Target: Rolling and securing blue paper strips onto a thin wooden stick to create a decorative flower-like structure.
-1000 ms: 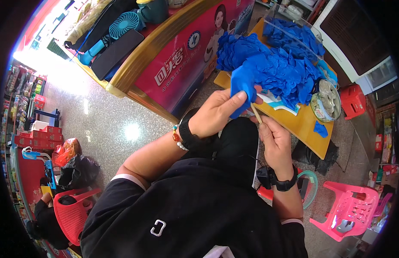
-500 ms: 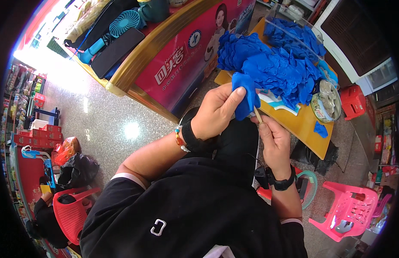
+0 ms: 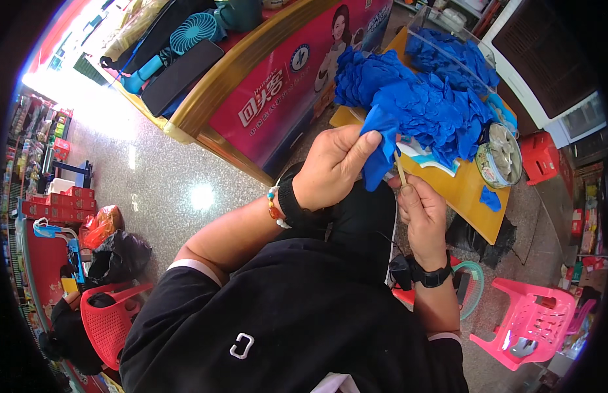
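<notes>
My left hand (image 3: 331, 167) pinches a thin, soft blue piece (image 3: 380, 141) between thumb and fingers, and the piece stands up in folds above the thumb. My right hand (image 3: 422, 213) grips the lower part of a slim pale stick (image 3: 400, 170). The stick's upper end meets the right side of the blue piece; how far it goes in is hidden. Just beyond both hands, a large heap of similar blue pieces (image 3: 435, 118) lies on a yellow board (image 3: 477, 209).
On the board stand a clear plastic box (image 3: 485, 56) of blue pieces and a round tin (image 3: 488, 171). A counter (image 3: 251, 118) rises at the far left. A pink plastic chair (image 3: 526, 321) is at the right; a person sits in a red chair (image 3: 110, 327) at the lower left.
The blue piece has turned from a broad, flat shape to a narrower, peaked fold. My right hand has dropped slightly, and more of the stick shows.
</notes>
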A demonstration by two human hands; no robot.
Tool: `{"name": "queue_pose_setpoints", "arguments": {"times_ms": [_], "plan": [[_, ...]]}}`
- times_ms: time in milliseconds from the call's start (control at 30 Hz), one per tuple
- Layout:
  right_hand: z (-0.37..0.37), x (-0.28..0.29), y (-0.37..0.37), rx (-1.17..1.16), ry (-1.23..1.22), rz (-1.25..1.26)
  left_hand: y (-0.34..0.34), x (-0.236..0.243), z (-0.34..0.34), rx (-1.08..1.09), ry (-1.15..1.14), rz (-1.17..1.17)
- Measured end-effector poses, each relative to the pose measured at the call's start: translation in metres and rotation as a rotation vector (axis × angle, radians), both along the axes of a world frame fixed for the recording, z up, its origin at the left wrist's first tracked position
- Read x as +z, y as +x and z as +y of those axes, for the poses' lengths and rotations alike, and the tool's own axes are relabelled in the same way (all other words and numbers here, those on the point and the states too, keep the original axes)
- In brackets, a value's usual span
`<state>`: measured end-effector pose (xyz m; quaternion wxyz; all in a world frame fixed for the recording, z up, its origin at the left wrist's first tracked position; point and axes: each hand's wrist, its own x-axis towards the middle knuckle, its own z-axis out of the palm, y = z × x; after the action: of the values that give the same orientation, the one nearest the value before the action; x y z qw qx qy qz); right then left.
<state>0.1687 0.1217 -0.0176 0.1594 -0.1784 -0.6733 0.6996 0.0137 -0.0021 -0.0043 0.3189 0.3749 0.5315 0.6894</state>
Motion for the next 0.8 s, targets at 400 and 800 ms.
{"name": "queue_pose_setpoints", "arguments": {"times_ms": [400,800], "plan": [[0.002,-0.004,-0.003,-0.125,0.651,0.064,-0.015,0.011,-0.005,-0.084,-0.182,-0.367],[0.006,0.000,0.006,0.019,0.171,-0.022,0.003,0.004,-0.003,-0.046,-0.059,-0.079]]}}
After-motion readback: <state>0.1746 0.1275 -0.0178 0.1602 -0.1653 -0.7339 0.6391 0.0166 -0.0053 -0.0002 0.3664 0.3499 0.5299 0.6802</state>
